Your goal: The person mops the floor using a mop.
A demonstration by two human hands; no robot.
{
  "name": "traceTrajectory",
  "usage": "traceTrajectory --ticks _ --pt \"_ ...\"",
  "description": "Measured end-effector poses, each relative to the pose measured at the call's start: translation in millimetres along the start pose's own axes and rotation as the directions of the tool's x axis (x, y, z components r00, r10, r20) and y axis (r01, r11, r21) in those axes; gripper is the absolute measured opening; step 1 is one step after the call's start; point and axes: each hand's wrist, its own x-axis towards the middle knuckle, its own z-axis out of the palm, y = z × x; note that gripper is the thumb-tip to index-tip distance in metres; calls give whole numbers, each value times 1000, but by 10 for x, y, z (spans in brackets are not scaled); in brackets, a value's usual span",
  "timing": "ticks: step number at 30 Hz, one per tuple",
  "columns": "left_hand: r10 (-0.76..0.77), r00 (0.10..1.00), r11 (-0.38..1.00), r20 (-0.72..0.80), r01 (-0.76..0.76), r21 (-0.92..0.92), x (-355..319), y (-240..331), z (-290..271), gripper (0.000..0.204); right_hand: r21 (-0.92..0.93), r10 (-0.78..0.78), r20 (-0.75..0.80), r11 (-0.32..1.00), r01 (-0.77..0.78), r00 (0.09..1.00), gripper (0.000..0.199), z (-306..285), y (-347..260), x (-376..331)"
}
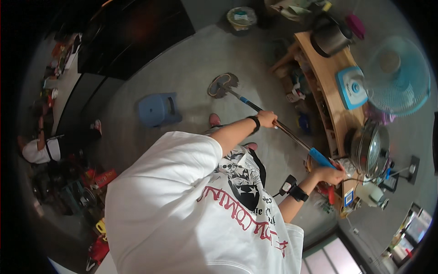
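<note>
My left hand (267,119), with a black band on its wrist, grips the metal shaft of a flat mop (253,105) about halfway along. Further back, my right hand (330,174) holds the blue grip at the end of the shaft (320,158); a black watch sits on that wrist. The oval mop head (223,85) lies on the grey concrete floor (191,68), out ahead of my feet (214,119). My white printed T-shirt fills the lower middle of the view.
A blue plastic stool (157,109) stands left of the mop head. A wooden shelf unit (326,75) at right carries a dark kettle (331,36), a blue-white appliance (351,86) and a lidded pot (369,148), beside a turquoise fan (397,75). A black cabinet (132,32) and another person (39,148) are at left.
</note>
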Motion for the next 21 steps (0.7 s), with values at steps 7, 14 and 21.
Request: traceTrajectory --ticks 7,14,21 --pt "-215 966 966 -143 189 -175 -453 -1502 -1016 20 72 56 516 991 -109 855 41 1043 -212 -1384" --pt "-317 863 935 -393 214 -284 -1062 -2832 -1346 12 68 -101 976 983 168 195 16 1522 -511 -2476" --pt "-346 762 937 -548 253 -240 -1418 -3403 -1718 18 277 -251 935 958 73 -250 10 2012 -575 -3077"
